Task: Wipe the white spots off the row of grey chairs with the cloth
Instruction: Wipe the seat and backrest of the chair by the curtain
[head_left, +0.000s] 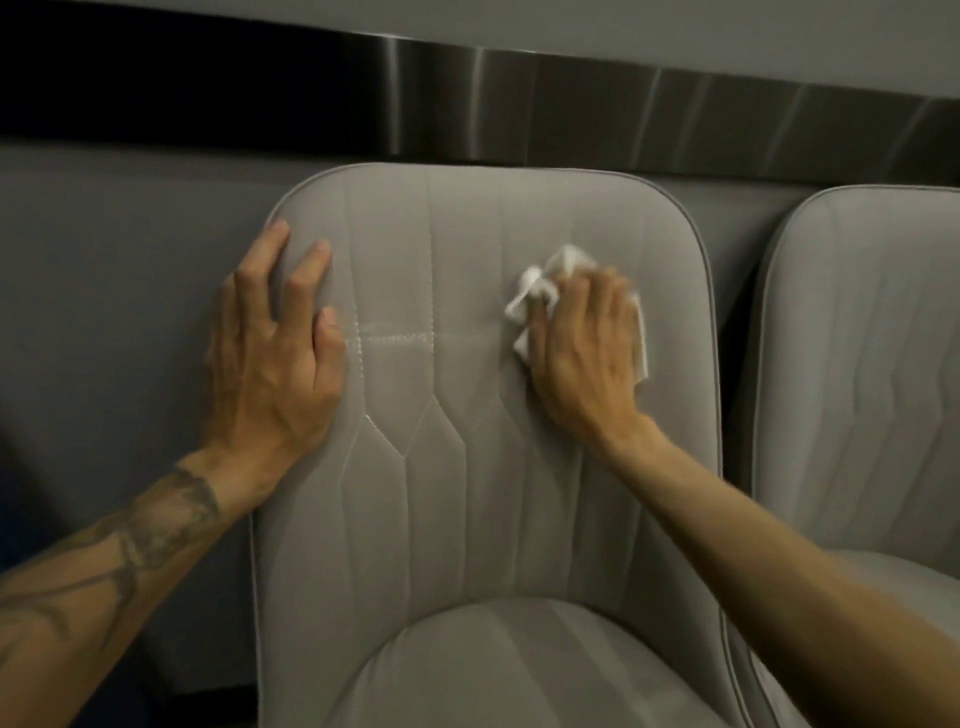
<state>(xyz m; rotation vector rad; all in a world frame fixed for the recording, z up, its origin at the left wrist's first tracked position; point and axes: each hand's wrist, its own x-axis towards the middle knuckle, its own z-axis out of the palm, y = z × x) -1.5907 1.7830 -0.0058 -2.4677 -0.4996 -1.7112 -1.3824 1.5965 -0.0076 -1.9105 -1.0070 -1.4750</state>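
Observation:
A grey padded chair with stitched seams fills the middle of the head view. My right hand presses a crumpled white cloth flat against the right side of its backrest. My left hand lies spread on the backrest's left edge, fingers apart, holding nothing. A faint whitish smear runs along the horizontal seam between the two hands. Most of the cloth is hidden under my right palm.
A second grey chair stands close on the right, almost touching the first. Behind both runs a grey wall panel topped by a brushed metal strip. The seat cushion lies below my arms.

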